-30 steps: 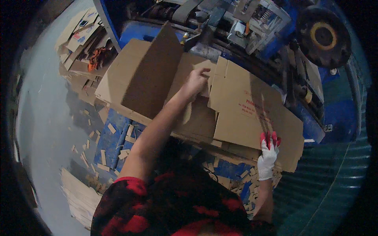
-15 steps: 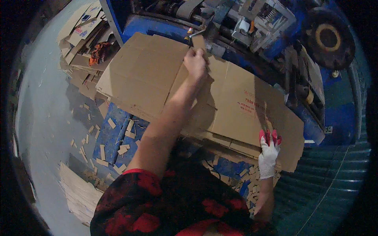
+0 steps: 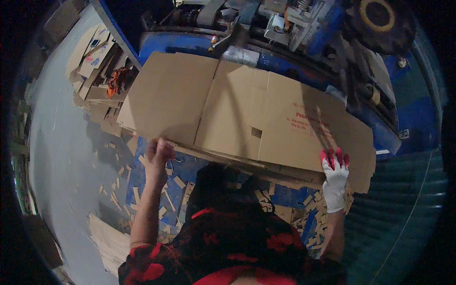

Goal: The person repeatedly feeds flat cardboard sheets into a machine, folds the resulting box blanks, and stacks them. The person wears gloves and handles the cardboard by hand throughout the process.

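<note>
A stack of flat brown cardboard sheets (image 3: 228, 95) lies across the middle, with creases, a small square patch of darker brown and red print on its right part. My bare left hand (image 3: 160, 151) is closed round the near edge of the stack at its left part. At the right, my right hand (image 3: 335, 178), in a white glove with red fingers, rests on the top sheet near the same edge. Its fingers lie spread on the cardboard; the thumb cannot be told apart. What is under the sheets at both hands is hidden.
Beyond the cardboard stands a blue machine (image 3: 185, 42) with metal parts and a dark wheel (image 3: 377, 21). Piled cardboard (image 3: 97, 61) and an orange cloth (image 3: 118, 83) are at the far left. Cardboard scraps (image 3: 116, 194) litter the floor. A corrugated green surface (image 3: 403, 204) is at right.
My left hand has come back from the far edge to the near left edge; the light brown bar it held no longer shows. The right hand stays on the cardboard.
</note>
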`<state>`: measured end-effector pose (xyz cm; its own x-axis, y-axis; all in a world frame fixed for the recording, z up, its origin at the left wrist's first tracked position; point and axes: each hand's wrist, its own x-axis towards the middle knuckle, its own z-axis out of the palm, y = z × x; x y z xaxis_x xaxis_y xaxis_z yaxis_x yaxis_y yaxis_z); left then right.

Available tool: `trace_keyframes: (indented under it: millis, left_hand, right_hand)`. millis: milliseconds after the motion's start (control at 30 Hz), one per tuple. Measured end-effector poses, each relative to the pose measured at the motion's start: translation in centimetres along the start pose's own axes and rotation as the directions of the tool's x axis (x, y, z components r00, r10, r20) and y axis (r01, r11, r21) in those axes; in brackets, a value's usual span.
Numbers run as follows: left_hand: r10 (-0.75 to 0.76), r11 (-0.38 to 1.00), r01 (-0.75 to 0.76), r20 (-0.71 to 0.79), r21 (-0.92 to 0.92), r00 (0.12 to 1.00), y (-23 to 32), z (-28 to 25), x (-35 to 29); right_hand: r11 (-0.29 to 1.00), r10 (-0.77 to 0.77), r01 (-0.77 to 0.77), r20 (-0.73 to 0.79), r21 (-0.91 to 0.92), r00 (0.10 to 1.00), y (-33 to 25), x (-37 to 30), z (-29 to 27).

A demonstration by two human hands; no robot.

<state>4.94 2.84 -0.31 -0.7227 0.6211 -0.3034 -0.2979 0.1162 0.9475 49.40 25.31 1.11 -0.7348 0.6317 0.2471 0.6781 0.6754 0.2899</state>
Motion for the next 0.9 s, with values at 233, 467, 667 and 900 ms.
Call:
trace_keyframes:
  millis: [233, 467, 667, 900]
  left_hand:
    - [0.016, 0.935, -0.102, -0.244, -0.341, 0.970, -1.2, 3.1, 3.3]
    - [-0.179, 0.795, 0.010, -0.218, -0.606, 0.959, -1.1, 2.5, 3.0]
    - [0.223, 0.958, -0.228, -0.046, -0.176, 0.974, 0.2, 4.7, 2.6]
    - [0.650, 0.228, -0.894, 0.624, 0.386, 0.434, 1.2, 11.8, 4.0]
  right_hand:
    - [0.993, 0.117, -0.120, -0.307, 0.010, 0.944, 1.1, -4.0, 4.1]
    - [0.997, 0.030, -0.050, -0.303, -0.056, 0.952, 1.4, -4.9, 3.9]
    - [0.993, 0.114, -0.107, -0.342, 0.038, 0.933, 1.2, -3.6, 4.3]
    - [0.998, 0.053, -0.048, -0.214, 0.029, 0.975, 0.2, 1.4, 3.0]
